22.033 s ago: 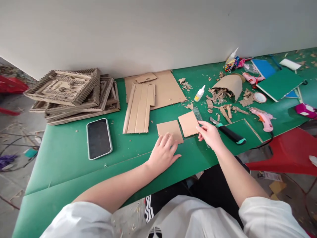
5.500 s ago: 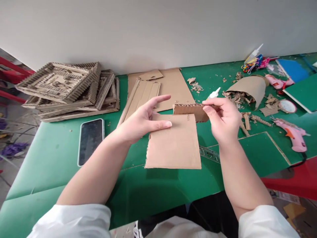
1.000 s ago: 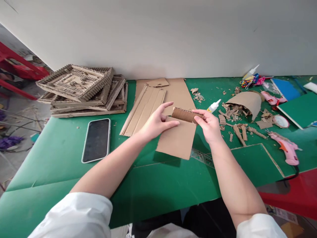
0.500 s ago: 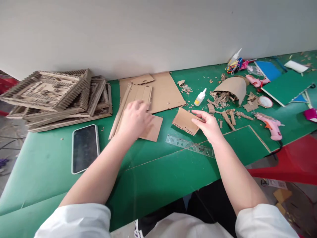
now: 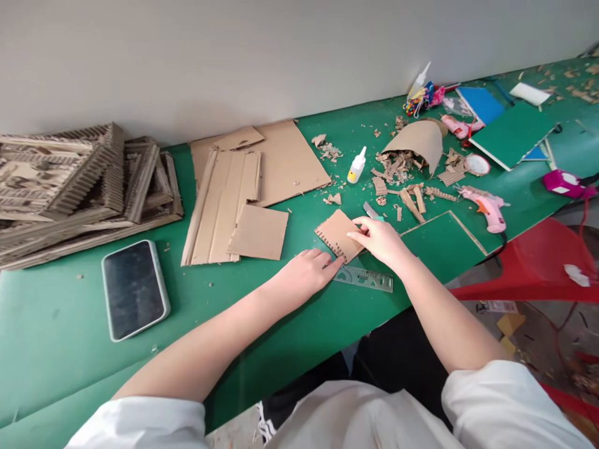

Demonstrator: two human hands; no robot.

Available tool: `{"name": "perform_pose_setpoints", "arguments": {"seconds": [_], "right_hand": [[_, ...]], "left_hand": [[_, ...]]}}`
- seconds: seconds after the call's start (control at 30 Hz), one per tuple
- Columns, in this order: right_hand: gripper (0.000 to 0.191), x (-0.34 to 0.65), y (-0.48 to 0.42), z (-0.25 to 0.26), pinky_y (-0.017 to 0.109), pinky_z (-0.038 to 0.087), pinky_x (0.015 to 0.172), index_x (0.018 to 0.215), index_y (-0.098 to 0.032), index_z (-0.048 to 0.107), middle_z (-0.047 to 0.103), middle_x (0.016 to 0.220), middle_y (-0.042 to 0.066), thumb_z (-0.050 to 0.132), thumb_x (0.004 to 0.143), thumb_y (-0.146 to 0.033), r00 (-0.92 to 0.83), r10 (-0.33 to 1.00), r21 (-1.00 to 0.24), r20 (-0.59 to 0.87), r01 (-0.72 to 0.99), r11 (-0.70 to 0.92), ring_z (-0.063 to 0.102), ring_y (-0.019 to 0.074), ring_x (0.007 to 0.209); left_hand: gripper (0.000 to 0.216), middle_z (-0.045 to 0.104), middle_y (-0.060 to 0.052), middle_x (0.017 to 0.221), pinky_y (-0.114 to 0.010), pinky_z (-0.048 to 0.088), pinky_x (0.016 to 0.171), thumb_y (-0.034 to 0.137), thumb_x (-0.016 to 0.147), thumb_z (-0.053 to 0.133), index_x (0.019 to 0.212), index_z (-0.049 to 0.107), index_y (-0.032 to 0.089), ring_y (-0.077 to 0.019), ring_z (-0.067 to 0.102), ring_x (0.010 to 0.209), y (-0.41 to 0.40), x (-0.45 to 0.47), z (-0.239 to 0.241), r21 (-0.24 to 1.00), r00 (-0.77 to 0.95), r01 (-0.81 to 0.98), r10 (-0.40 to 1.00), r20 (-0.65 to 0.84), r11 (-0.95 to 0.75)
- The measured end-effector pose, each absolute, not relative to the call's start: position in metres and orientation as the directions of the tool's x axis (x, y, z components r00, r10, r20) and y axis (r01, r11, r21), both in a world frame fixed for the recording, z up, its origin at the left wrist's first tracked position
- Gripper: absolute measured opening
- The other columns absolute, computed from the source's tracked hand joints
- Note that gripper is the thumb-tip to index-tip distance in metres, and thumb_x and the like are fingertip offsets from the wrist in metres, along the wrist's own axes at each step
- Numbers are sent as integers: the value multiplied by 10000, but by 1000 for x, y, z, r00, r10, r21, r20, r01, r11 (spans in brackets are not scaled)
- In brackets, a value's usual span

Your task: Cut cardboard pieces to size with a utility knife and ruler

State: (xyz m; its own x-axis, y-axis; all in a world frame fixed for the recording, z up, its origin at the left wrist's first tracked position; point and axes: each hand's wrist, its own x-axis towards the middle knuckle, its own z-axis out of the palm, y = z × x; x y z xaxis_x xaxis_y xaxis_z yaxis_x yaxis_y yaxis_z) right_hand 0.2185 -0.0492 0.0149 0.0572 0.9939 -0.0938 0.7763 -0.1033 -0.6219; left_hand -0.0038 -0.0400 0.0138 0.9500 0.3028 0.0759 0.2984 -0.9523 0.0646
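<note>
My right hand [image 5: 381, 240] pinches a small cardboard square [image 5: 337, 232] by its right side, with a rough, notched lower left edge. My left hand [image 5: 311, 272] lies over the left end of a clear plastic ruler [image 5: 367, 279], its fingers curled round that end and partly hidden. The left thumb side touches or nearly touches the square's lower corner. Just beyond my right fingers, a cutter blade [image 5: 369, 210] pokes out. Left of the hands, a plain cardboard square [image 5: 259, 232] overlaps a creased cardboard sheet [image 5: 224, 206].
A phone [image 5: 135, 290] and stacked corrugated cardboard frames [image 5: 88, 181] are at the left. A larger cardboard sheet [image 5: 294, 162] lies behind. Glue bottle [image 5: 357, 166], curved cardboard piece [image 5: 421, 140], scraps [image 5: 400, 163] and pink glue gun [image 5: 489, 209] stand to the right. A red stool [image 5: 528, 255] is beside the table.
My left hand has moved right, from the cardboard pieces to the ruler. My right hand still holds the notched square. The view has shifted right.
</note>
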Motion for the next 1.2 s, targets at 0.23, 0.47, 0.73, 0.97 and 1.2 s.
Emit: {"name": "perform_pose_setpoints", "arguments": {"seconds": [0.23, 0.47, 0.73, 0.97, 1.2], "right_hand": [[341, 221, -56, 19, 262, 332, 450, 1074, -234, 619, 602, 681, -12, 555, 804, -433, 32, 973, -594, -229, 787, -166, 469, 95, 404], [328, 227, -64, 21, 242, 362, 368, 1132, -252, 598, 567, 617, -30, 521, 837, -371, 9, 945, -692, -328, 679, -247, 509, 97, 381], [425, 212, -87, 26, 255, 396, 470, 1181, -213, 601, 628, 619, -15, 536, 844, -463, 95, 962, -482, -255, 850, -212, 559, 133, 477], [346, 247, -103, 15, 335, 468, 701, 1093, -184, 649, 652, 957, 112, 509, 869, -408, 167, 953, -102, 253, 984, -145, 588, 254, 879], [434, 253, -102, 8, 379, 496, 707, 1260, -160, 538, 628, 990, 136, 504, 862, -329, 176, 976, -167, 126, 974, -154, 594, 281, 898]], "left_hand": [[346, 628, -81, 708, -284, 507, 533, 0, 873, 359, 1161, 548, 37, -173, 598, 621, -49, -9, 24, -129, 957, 161, 123, 262, -979], [297, 675, -85, 980, -320, 544, 730, 93, 905, 397, 1124, 587, 155, -197, 631, 902, -23, -56, 95, 110, 840, 367, 379, 388, -924], [174, 699, -38, 974, -486, 425, 1037, 69, 858, 517, 941, 619, 184, -209, 585, 1112, 0, -30, 33, 222, 773, 87, 206, 600, -971], [218, 618, -84, 984, -488, 463, 994, 45, 865, 477, 924, 646, 170, -232, 526, 1155, -2, 2, -3, 255, 788, 106, 238, 568, -961], [252, 589, -136, 1135, -488, 453, 1001, 85, 883, 424, 983, 648, 141, -280, 493, 1208, -15, 8, -5, 250, 866, 222, 308, 393, -943]]}}
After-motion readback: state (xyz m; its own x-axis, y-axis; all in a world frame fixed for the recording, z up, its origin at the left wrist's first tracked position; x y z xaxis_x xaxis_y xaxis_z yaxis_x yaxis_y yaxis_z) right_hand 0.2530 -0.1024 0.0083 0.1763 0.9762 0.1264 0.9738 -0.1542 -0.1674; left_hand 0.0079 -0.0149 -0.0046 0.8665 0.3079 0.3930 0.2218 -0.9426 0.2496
